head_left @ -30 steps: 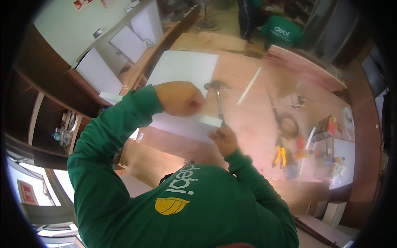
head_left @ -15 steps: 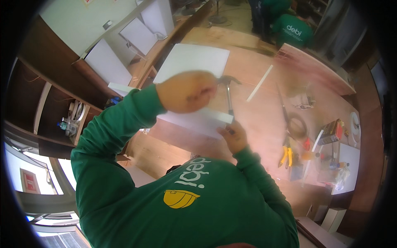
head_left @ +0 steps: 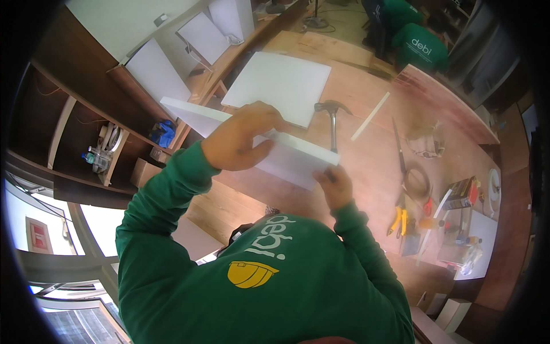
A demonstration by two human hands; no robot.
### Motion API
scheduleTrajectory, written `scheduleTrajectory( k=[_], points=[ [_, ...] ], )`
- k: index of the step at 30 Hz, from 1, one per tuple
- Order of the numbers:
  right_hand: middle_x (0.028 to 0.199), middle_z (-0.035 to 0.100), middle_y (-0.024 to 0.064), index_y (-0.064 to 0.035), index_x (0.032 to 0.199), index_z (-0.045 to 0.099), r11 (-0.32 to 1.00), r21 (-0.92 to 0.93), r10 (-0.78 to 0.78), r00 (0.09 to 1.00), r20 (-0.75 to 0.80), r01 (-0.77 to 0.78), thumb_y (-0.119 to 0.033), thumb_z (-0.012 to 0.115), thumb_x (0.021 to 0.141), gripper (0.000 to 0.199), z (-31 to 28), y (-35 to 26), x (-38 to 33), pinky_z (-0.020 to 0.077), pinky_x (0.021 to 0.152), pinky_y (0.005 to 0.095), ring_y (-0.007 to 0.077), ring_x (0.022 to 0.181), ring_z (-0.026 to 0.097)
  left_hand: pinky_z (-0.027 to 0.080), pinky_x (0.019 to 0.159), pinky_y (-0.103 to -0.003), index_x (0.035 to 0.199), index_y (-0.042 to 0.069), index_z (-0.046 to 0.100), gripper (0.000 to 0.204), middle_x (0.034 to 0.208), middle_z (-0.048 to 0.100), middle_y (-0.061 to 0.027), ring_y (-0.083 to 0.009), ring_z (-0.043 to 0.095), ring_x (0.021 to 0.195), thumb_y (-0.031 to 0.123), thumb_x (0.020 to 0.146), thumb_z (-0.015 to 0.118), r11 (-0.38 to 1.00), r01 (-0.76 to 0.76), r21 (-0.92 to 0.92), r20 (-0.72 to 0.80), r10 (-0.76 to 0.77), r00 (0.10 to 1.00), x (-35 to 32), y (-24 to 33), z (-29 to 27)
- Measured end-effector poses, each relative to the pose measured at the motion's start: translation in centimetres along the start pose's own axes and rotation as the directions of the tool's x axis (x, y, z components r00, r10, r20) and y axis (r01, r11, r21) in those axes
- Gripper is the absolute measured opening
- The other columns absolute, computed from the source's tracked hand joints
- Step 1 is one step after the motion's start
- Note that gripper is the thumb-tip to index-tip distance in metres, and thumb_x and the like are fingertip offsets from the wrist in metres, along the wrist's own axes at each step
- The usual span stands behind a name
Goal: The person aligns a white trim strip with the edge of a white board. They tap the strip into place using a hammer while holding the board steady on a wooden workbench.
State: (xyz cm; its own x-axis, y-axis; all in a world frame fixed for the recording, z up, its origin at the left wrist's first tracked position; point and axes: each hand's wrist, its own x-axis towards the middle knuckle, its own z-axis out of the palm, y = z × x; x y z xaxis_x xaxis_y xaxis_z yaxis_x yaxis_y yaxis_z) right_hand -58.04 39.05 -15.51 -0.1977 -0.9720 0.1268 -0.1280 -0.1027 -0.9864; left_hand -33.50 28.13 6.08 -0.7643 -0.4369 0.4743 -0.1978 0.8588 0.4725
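Note:
A long white board (head_left: 303,150) stands tilted on its narrow side in front of me. My left hand (head_left: 243,137) is closed over its upper edge, thumb on the near face, other fingers on the far side. At the board's right end my right hand (head_left: 335,186) is closed at the corner, and a small dark thing shows between its fingers, too small to name. Just beyond the board lies a claw hammer (head_left: 333,123), its head pointing away. Behind my left hand a wide white panel (head_left: 278,86) rests flat on the worktable (head_left: 366,166).
Right of the hammer lies a thin white strip (head_left: 370,116). Farther right are a handsaw (head_left: 399,143), a roll of edge tape (head_left: 416,179), yellow-handled pliers (head_left: 397,221) and a box (head_left: 460,194). A reddish board (head_left: 444,103) stands at the far right. Co-workers (head_left: 421,46) crouch beyond the table.
My left hand, blurred and raised over the board before, has come down left and now grips its edge. The right hand stays at the board's end. The whole view has shifted slightly.

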Motion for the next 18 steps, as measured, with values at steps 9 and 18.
scheduleTrajectory(
  k=[9, 18],
  points=[
    [0.089, 0.056, 0.0045, -0.0071, 0.124, 0.073, 1.0, 0.013, 0.009, 1.0, -0.014, -0.009, -0.026, 0.081, 0.091, 0.039, -0.1, 0.4, -0.3, 0.0466, 0.074, 0.0327, 0.0174, 0.081, 0.054, 0.051, 0.078, -0.041, 0.099, 0.005, 0.075, 0.009, 0.091, 0.071, -0.0102, -0.0296, 0.064, 0.088, 0.009, 0.09, 0.074, 0.991, 0.062, -0.119, 0.296, -0.024, 0.955, 3.3, -3.1, 2.4],
    [0.089, 0.055, 0.0072, -0.0088, 0.124, 0.073, 1.0, 0.017, -0.003, 1.0, 0.013, 0.003, -0.028, 0.081, 0.09, 0.039, 0.1, 0.7, -0.9, 0.0472, 0.074, 0.0343, 0.0197, 0.082, 0.055, 0.049, 0.078, -0.043, 0.088, 0.006, 0.063, 0.005, 0.083, 0.061, -0.0107, -0.0341, 0.059, 0.084, 0.004, 0.093, 0.063, 0.954, -0.216, 0.21, 0.396, 0.119, 0.911, 4.6, -2.6, 3.2]
  ],
)
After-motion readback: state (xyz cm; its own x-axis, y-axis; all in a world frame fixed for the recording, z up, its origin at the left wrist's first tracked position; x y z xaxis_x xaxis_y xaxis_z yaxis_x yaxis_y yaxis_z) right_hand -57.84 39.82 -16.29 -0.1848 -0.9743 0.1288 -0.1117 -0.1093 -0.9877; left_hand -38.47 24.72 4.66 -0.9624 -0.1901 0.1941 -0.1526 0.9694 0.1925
